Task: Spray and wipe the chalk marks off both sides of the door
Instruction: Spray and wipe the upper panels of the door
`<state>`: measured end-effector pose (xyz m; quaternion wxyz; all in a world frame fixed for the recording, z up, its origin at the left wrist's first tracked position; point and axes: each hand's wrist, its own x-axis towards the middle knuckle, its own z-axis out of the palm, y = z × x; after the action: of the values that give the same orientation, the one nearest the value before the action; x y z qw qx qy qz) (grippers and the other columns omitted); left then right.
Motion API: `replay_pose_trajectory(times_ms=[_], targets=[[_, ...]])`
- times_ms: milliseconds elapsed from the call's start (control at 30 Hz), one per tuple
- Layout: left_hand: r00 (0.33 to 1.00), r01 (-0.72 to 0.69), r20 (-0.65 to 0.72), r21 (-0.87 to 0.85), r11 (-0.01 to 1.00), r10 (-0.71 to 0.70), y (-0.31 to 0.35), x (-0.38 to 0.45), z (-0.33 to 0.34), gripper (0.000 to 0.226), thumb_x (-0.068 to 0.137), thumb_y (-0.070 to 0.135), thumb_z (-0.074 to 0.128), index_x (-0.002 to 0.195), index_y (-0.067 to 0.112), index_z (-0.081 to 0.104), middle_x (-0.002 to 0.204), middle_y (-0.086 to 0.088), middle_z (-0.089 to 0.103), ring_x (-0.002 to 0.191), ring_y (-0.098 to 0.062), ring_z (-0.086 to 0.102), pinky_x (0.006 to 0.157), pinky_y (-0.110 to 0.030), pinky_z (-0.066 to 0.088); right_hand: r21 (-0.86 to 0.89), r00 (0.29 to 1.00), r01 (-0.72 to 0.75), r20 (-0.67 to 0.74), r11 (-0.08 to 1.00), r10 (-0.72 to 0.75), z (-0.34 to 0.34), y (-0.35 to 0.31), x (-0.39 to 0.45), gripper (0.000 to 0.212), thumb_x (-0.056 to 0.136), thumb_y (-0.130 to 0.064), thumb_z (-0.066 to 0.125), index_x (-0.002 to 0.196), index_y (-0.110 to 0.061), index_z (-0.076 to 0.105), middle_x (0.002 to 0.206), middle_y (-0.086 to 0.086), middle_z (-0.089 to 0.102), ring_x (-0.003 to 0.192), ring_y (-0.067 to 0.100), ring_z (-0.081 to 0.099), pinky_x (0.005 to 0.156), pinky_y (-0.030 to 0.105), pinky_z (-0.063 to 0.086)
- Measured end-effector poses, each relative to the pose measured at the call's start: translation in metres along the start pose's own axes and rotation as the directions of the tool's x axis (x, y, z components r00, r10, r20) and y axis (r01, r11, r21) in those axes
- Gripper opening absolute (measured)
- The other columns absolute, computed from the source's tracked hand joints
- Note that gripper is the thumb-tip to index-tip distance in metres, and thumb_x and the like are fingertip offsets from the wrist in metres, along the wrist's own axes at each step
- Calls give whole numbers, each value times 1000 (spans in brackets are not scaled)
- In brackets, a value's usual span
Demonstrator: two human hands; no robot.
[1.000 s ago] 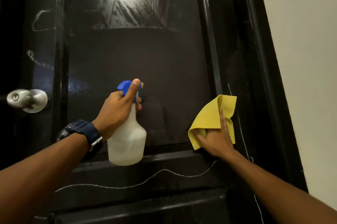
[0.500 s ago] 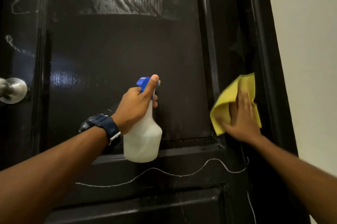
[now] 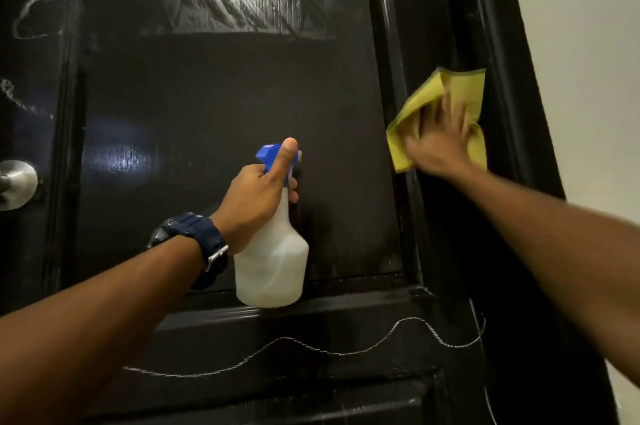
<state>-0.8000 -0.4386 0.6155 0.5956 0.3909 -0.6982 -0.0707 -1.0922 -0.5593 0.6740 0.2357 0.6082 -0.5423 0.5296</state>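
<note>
A glossy black panelled door (image 3: 221, 95) fills the view. My left hand (image 3: 256, 196) grips the neck of a white spray bottle (image 3: 272, 265) with a blue trigger head, thumb up along the head, held in front of the middle panel. My right hand (image 3: 440, 144) presses a yellow cloth (image 3: 401, 144) flat against the door's right stile, fingers spread and blurred. A wavy white chalk line (image 3: 311, 350) runs across the lower rail. More chalk marks (image 3: 31, 19) show on the left stile. The upper panel looks wet and streaked.
A silver door knob (image 3: 15, 184) sits at the left edge. A pale wall (image 3: 581, 61) runs down the right side beyond the black door frame (image 3: 512, 78). A thin chalk line (image 3: 479, 317) continues down the right stile.
My right hand has carried the cloth up and to the right along the right stile. The left hand with the bottle has kept its place on the door while the view swung right.
</note>
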Motion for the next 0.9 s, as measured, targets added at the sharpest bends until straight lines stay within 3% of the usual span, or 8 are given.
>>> replay_pose_trajectory(times_ms=[200,300,467,600,733,767,833,900], targets=[[998,-13,56,-102,995,19,-10,-6,39,74,87,76,37,78,9,68,78,-8,73,66,-13,64,75,-36,55,-89,977,50,-203,995,-67,10,0,37,86,93,-66,34,161,-19,9,169,7,-6,154,34,-9,123,55,2],[995,16,96,-89,996,-7,-10,-7,53,75,89,75,37,79,9,70,80,-12,74,66,-14,64,73,-37,55,-75,982,58,-178,996,-70,6,2,39,88,92,-67,32,161,-17,9,169,6,-9,154,34,-11,122,55,0],[982,23,186,7,1000,-24,-11,-13,71,83,93,72,36,89,-4,70,67,-3,70,55,-6,62,55,-16,50,-98,982,129,-128,987,-141,9,12,10,85,92,-60,41,161,-19,13,169,7,-8,154,33,-10,124,55,-1],[983,4,183,-48,999,5,-8,-11,75,87,88,77,35,86,-2,71,77,-8,75,63,-10,64,69,-28,50,-53,974,189,-120,980,-195,26,31,-48,90,84,-66,36,156,-13,30,169,3,-2,155,31,-5,123,53,-2],[989,16,151,-66,998,-6,-5,-11,69,85,93,73,35,86,-3,70,71,-4,72,59,-9,63,63,-24,46,-106,969,228,-70,968,-236,44,62,-97,83,84,-71,34,146,-16,46,169,-2,-7,155,26,-11,123,52,-1],[990,18,138,-69,997,-8,-5,-12,66,85,92,73,35,87,-3,70,72,-5,72,61,-11,64,65,-25,46,-101,966,242,-67,965,-250,45,66,-108,83,84,-71,37,149,-19,40,169,-2,-8,155,26,-12,124,55,2],[994,15,105,-88,996,-5,-5,-13,59,85,89,75,35,90,-2,72,77,-8,74,69,-17,67,70,-28,47,-11,963,258,-73,966,-258,46,67,-129,91,84,-66,48,158,-36,4,167,-9,-10,155,27,-11,123,56,2],[997,12,72,-109,994,-4,-5,-16,53,85,87,76,36,95,0,73,79,-10,75,77,-24,69,75,-32,50,95,969,239,-80,966,-232,45,64,-139,105,81,-62,56,146,-55,-27,164,-19,-9,154,25,-10,122,51,-2]])
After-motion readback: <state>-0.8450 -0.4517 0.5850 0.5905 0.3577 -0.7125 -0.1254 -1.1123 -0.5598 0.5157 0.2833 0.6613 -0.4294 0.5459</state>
